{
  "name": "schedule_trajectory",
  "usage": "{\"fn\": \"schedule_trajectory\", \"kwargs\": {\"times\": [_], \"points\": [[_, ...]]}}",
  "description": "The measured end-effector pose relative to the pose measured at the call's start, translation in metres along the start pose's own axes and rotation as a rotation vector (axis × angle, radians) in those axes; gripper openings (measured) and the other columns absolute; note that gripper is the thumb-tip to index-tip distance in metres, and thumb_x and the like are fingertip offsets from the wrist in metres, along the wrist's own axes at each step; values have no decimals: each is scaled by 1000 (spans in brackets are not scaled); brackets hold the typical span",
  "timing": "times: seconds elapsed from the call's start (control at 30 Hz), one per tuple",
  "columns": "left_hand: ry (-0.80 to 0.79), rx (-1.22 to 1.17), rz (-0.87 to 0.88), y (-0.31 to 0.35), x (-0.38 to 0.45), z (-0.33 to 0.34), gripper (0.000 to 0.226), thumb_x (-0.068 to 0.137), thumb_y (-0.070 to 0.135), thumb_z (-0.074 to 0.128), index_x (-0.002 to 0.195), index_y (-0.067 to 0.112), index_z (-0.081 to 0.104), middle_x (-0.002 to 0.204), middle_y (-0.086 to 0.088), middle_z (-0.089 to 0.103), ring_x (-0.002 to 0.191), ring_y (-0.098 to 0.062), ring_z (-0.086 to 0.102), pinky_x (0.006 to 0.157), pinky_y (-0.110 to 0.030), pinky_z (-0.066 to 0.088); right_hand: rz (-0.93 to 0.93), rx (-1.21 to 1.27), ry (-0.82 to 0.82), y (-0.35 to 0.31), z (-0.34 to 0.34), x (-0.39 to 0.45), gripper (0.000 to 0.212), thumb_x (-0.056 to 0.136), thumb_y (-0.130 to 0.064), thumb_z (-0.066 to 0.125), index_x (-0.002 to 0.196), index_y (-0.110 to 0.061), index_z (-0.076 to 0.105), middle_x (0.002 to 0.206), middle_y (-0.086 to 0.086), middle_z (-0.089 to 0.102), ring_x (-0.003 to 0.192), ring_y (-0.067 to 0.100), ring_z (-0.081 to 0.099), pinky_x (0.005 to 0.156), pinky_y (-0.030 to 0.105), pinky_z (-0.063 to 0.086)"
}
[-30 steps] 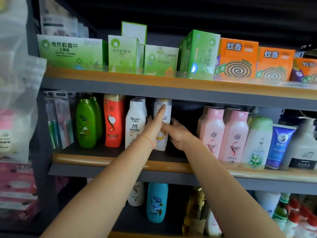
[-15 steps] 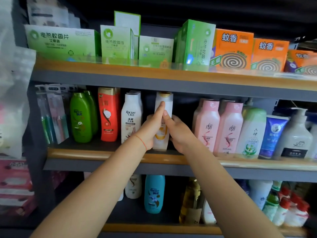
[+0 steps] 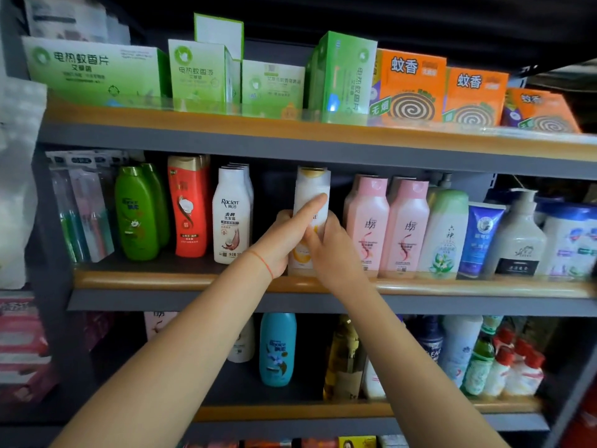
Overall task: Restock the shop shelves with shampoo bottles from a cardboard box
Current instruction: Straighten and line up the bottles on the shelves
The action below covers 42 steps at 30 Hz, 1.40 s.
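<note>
Both hands meet on the white shampoo bottle [image 3: 311,192] on the middle shelf [image 3: 168,279]: the left hand [image 3: 284,240] wraps its left side with the forefinger laid up across the label, and the right hand [image 3: 329,247] curls round its right side, thumb against the front. That bottle stands upright near the shelf's front lip, in the dark gap between the white Raclen bottles [image 3: 231,218] on its left and the two pink bottles [image 3: 387,227] just beside it on the right. By my judgement the step in hand is seating and squaring it in that gap. To do it well, keep the base flat on the board, turn the label to face outward, and slide it level with its neighbours' fronts without nudging the pink ones, which stand close enough to tip. Loosen the fingers only once it stands by itself. Farther left are a red bottle [image 3: 189,205] and green bottles [image 3: 137,215]; green and orange boxes [image 3: 410,88] fill the top shelf. No cardboard box is in view
</note>
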<state>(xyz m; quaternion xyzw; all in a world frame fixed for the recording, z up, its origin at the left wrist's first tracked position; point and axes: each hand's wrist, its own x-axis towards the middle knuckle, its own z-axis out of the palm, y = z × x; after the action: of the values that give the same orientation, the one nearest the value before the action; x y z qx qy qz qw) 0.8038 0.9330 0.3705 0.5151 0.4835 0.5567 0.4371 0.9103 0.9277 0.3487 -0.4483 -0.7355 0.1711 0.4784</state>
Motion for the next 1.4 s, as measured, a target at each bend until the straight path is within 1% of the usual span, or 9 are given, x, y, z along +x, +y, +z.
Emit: {"fn": "schedule_trajectory", "kwargs": {"times": [0.13,0.3,0.4,0.6,1.03,1.1,1.17,1.27,1.4], "points": [[-41,-58,52,1,-1,1,69,82,56,71,137,23,47,114,-2,70,96,-14,73,78,-29,56,-102,-120,95,9,0,-19,45,97,-38,55,131,-8,49,110,7,61,96,21,61,81,39,54],[-29,-84,44,3,-7,14,72,81,57,71,138,26,40,115,-3,67,99,-18,71,82,-35,57,-298,-395,404,21,-9,-43,36,93,-23,64,126,-12,57,108,5,61,92,24,59,70,41,53],[-12,-90,47,4,-10,26,69,82,57,70,136,26,40,115,-3,65,99,-19,69,80,-35,56,-368,-550,480,32,-10,-50,38,88,-20,65,124,-12,61,118,10,60,106,30,55,82,44,48],[2,-67,44,2,-7,41,68,81,65,66,135,32,40,118,-3,66,105,-22,67,97,-46,53,-375,-565,392,49,-17,-58,50,88,-20,58,139,-20,54,151,14,38,144,34,27,111,48,29],[89,43,66,13,-22,47,66,76,75,58,125,31,57,108,9,72,102,-8,68,98,-35,51,-448,-468,364,54,-23,-61,51,89,-17,48,139,-12,53,150,18,39,144,36,28,115,50,27],[228,34,208,15,-30,36,24,93,54,54,100,34,64,93,20,72,92,7,65,92,-20,50,-540,-373,379,48,-23,-61,41,89,-12,49,127,-4,60,141,19,48,137,36,38,113,47,32],[496,36,378,11,-41,12,9,96,34,56,92,33,64,97,15,68,95,3,62,95,-24,49,-635,-257,325,34,-20,-58,32,88,-8,50,116,-2,63,128,17,56,123,31,49,104,42,42],[761,126,504,-2,-47,-27,16,91,23,54,103,21,66,111,1,60,104,-13,58,95,-34,48,-616,-72,174,7,-5,-50,27,91,-10,51,115,-5,63,116,7,59,107,18,53,91,31,47],[731,189,346,-12,-37,-65,39,89,29,52,124,12,58,121,-8,61,111,-25,59,98,-43,49,-307,140,-96,-32,25,-30,45,97,-15,55,141,-12,45,132,-2,49,122,9,46,100,12,36]]}}
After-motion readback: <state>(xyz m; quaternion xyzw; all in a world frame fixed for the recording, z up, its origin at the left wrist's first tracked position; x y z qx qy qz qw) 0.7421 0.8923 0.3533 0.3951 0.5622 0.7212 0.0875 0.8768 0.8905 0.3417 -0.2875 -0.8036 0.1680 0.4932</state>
